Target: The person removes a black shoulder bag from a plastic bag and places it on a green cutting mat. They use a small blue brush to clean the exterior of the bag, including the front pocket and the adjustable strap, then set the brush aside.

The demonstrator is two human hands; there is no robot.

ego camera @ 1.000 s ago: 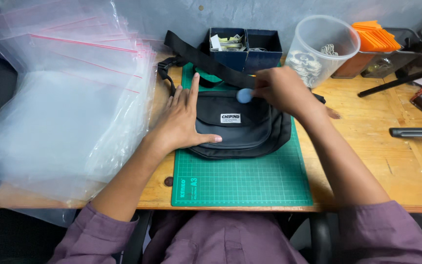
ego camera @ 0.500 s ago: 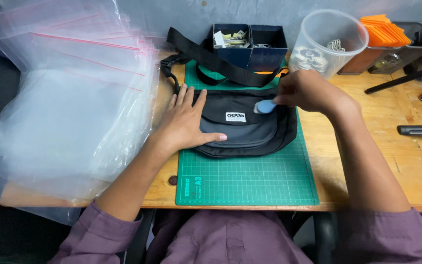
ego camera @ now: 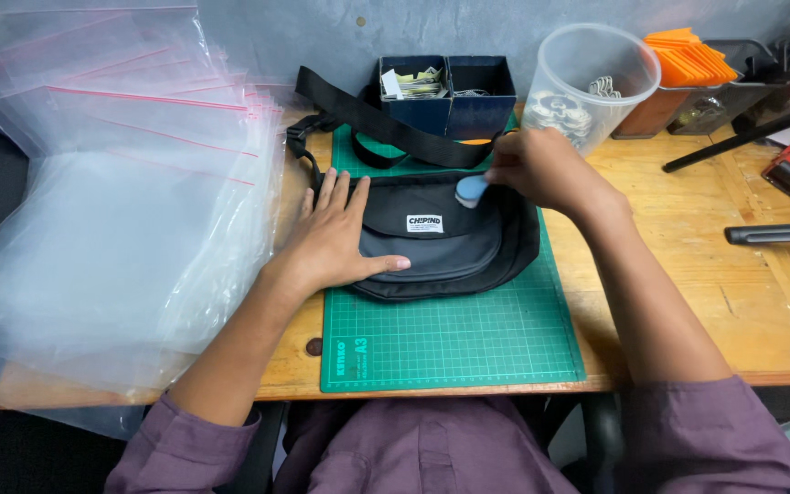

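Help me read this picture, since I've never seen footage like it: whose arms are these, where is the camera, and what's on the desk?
The camera sits on a person's head and looks down, so both arms are that person's own. The left hand lies flat on a black bag, pinning it down. The right hand holds a small pale blue object against the bag's top; what kind of object it is I cannot tell. The bag rests on a green cutting mat on a wooden table. A stack of clear zip bags lies left; a clear plastic tub and a dark blue box stand behind.
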